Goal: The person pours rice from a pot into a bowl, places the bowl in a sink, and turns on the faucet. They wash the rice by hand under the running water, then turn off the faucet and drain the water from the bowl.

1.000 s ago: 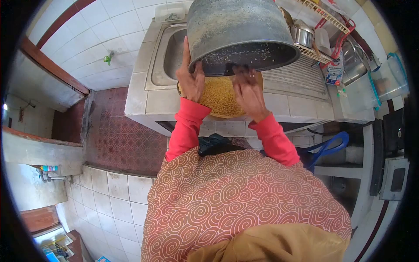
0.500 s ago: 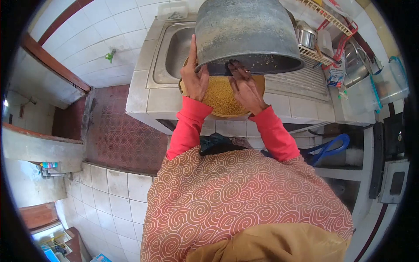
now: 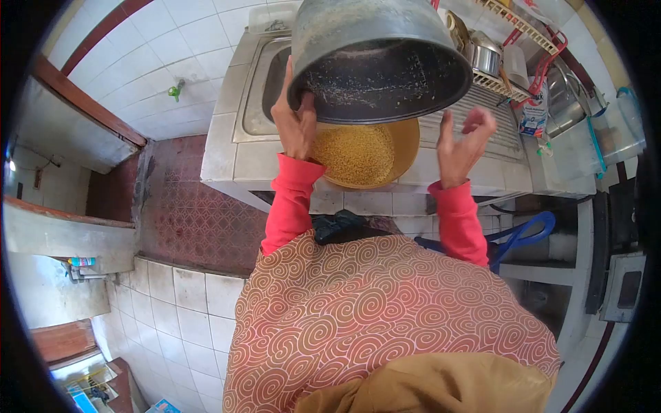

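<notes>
A large grey metal pot [image 3: 372, 34] is tipped on its side above the counter, its mouth facing me and downward. Bits of pale residue cling to the dark inside. My left hand [image 3: 296, 124] grips the pot's left rim, thumb inside and fingers along the outer wall. Below the mouth stands a yellow-brown basin [image 3: 407, 144] holding many small yellow grains [image 3: 358, 153]. To the right of the rim, my right hand [image 3: 463, 144] is raised with nothing in it, fingers apart and partly bent.
A steel sink [image 3: 256, 96] lies left of the pot, with its ribbed drainboard [image 3: 492, 131] to the right. A dish rack [image 3: 496, 86] with a steel pot [image 3: 484, 54] stands behind. Clear plastic containers [image 3: 575, 155] sit at the counter's right end. A blue hose [image 3: 527, 230] hangs below.
My right hand has left the pot's inside and moved right, beyond the rim. The pot has tilted so more of its interior faces me. My left hand keeps its grip.
</notes>
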`<state>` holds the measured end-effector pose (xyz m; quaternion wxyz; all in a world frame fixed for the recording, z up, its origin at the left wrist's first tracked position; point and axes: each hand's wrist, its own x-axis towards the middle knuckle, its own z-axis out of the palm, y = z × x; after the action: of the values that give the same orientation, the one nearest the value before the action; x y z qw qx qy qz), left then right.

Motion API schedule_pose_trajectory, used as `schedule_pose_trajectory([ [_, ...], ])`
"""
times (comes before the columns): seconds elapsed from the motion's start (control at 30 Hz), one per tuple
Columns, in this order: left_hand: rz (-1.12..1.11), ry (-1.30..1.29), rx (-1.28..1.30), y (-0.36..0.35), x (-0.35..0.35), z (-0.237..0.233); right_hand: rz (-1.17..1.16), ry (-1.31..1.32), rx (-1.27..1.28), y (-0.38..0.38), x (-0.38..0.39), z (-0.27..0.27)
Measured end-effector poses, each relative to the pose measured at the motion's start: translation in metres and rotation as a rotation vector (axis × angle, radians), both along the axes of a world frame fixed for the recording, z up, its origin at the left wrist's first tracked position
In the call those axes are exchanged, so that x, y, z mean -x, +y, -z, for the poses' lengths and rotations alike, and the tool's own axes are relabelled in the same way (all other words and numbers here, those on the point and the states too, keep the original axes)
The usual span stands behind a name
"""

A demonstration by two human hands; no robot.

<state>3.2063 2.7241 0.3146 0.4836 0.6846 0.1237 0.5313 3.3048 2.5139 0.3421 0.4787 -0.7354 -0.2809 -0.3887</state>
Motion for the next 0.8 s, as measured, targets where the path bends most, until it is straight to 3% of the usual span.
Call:
schedule_pose_trajectory([
  [0.07, 0.020, 0.025, 0.028, 0.007, 0.001, 0.003, 0.005, 0.077, -0.003, 0.002, -0.015, -0.014],
  [0.17, 0.093, 0.143, 0.104, 0.015, 0.000, 0.008, -0.541, 0.721, 0.003, 0.003, -0.033, -0.022],
  [0.27, 0.150, 0.222, 0.188, 0.008, -0.009, 0.008, -0.385, 0.502, -0.007, 0.010, -0.046, -0.003],
  [0.4, 0.277, 0.367, 0.222, -0.006, -0.009, -0.016, -0.462, 0.769, -0.214, -0.002, -0.044, -0.029],
  [0.47, 0.324, 0.368, 0.112, -0.001, -0.005, -0.019, -0.388, 0.694, -0.294, -0.015, -0.060, -0.025],
  [0.57, -0.215, 0.439, -0.449, 0.013, 0.006, -0.006, -0.277, 0.705, -0.324, -0.046, -0.091, -0.023],
  [0.67, -0.275, 0.665, -0.437, 0.036, 0.019, 0.049, -0.206, 0.852, -0.341, -0.092, -0.118, -0.014],
  [0.8, 0.088, 0.899, -0.039, 0.036, 0.033, 0.049, -0.157, 1.017, -0.328, -0.146, -0.144, 0.009],
])
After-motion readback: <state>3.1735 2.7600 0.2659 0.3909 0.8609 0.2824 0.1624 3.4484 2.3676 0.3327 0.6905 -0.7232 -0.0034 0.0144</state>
